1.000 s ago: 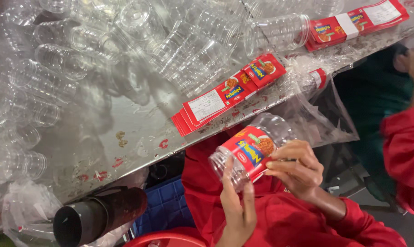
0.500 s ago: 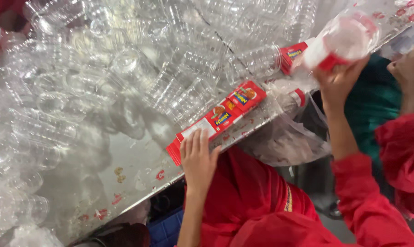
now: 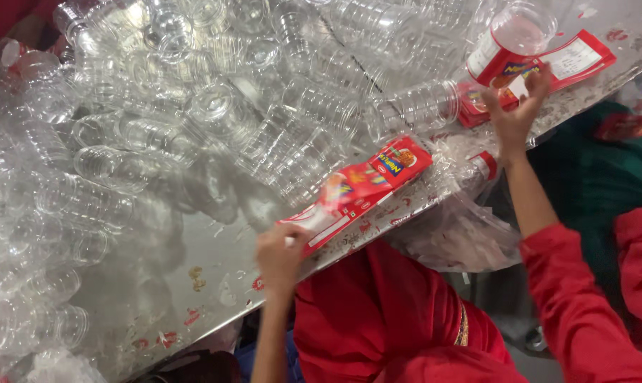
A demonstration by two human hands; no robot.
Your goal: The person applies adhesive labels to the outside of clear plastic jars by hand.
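Head view. Step in hand, by judgement: labelling clear jars, at the changeover between one finished jar and the next label.

Right hand [image 3: 517, 112]: raised at the far right corner of the steel table [image 3: 214, 284], fingers spread and touching the labelled jar [image 3: 509, 46]; whether it grips or only steadies it I cannot tell. Jar clear plastic, ribbed, mouth open, red wrap label round its body, tilted among the heap.

Left hand [image 3: 280, 255]: at the near edge of the table, fingers curled onto the end of the red label strip [image 3: 360, 190]; a pinch seems likely, not certain. Strip flat, long, red with a white panel, lying slantwise along the near edge.

Next move, by judgement: needs the strip lifted cleanly and a bare jar from the unlabelled jars [image 3: 193, 120].

Also: second label stack [image 3: 576, 57], far right corner.
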